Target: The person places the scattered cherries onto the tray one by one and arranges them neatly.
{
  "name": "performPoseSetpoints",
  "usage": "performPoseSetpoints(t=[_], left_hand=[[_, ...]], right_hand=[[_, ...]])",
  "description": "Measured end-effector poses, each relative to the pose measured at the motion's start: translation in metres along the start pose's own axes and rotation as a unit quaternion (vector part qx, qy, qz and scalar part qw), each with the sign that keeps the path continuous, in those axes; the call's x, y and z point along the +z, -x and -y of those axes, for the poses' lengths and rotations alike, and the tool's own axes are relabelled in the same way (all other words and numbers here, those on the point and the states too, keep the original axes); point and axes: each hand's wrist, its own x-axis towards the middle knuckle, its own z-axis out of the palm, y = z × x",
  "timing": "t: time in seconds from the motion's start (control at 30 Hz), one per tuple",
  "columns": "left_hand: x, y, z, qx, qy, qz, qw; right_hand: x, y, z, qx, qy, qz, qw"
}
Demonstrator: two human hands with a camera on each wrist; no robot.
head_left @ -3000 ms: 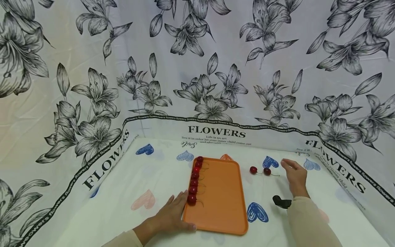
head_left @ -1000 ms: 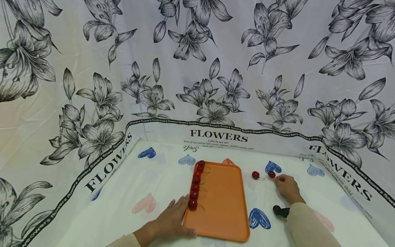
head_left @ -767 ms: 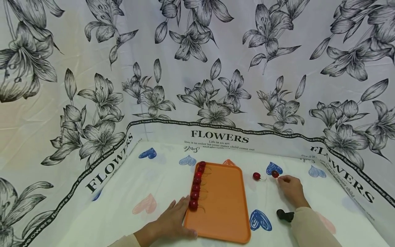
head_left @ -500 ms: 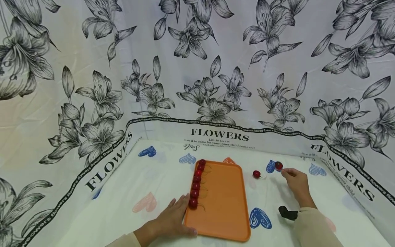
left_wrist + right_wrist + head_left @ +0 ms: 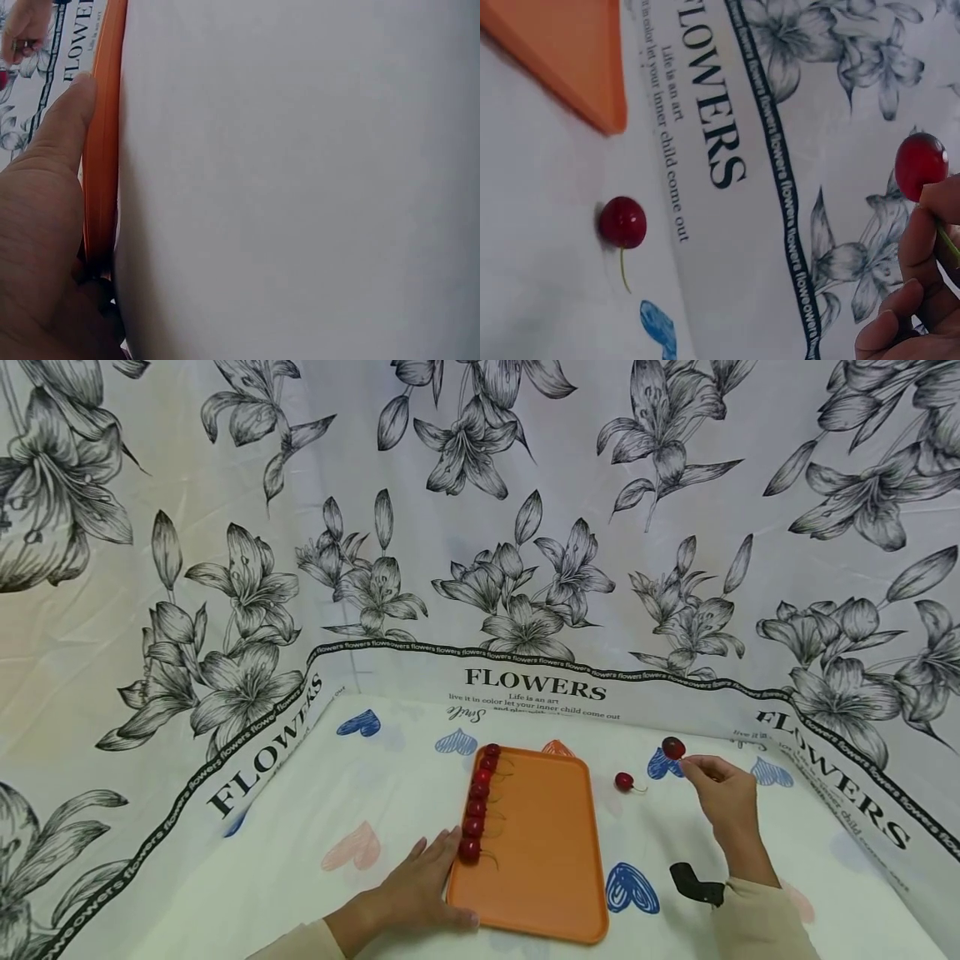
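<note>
My right hand (image 5: 726, 795) pinches a dark red cherry (image 5: 921, 166) at its stem end, held up above the cloth to the right of the tray. Its green stem (image 5: 948, 241) shows between the fingers in the right wrist view. My left hand (image 5: 417, 887) rests along the near left corner of the orange tray (image 5: 540, 843), fingers straight, thumb at the near edge. A column of several cherries (image 5: 476, 808) lines the tray's left side, stems pointing right. One loose cherry (image 5: 624, 782) lies on the cloth between the tray and my right hand.
White cloth with printed hearts (image 5: 632, 888) covers the surface. A black strap-like piece (image 5: 696, 885) sticks out from the right wrist. Flower-printed curtain (image 5: 525, 568) rises at the back and both sides.
My right hand came down to the right one of two loose cherries, pinched it and lifted it off the cloth. The left hand stayed at the tray.
</note>
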Motion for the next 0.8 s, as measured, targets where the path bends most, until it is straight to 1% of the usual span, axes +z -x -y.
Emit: performPoseSetpoints(t=[0.17, 0.4, 0.53, 0.63, 0.8], left_hand=[[0.0, 0.0, -0.001, 0.005, 0.003, -0.002, 1.0], [-0.002, -0.001, -0.001, 0.01, -0.001, -0.006, 0.9999], [-0.003, -0.001, -0.001, 0.01, 0.002, -0.007, 0.9999], [-0.003, -0.001, -0.001, 0.007, 0.006, -0.004, 1.0], [-0.002, 0.0, -0.001, 0.007, 0.011, -0.002, 0.9999]], right_hand=[[0.006, 0.019, 0.022, -0.04, -0.021, 0.002, 0.999], [0.024, 0.044, 0.052, -0.1, -0.079, 0.031, 0.991], [0.032, 0.056, 0.069, -0.122, -0.09, 0.052, 0.987], [0.038, 0.065, 0.076, -0.142, -0.097, 0.073, 0.982], [0.054, 0.08, 0.081, -0.182, -0.104, 0.1, 0.973]])
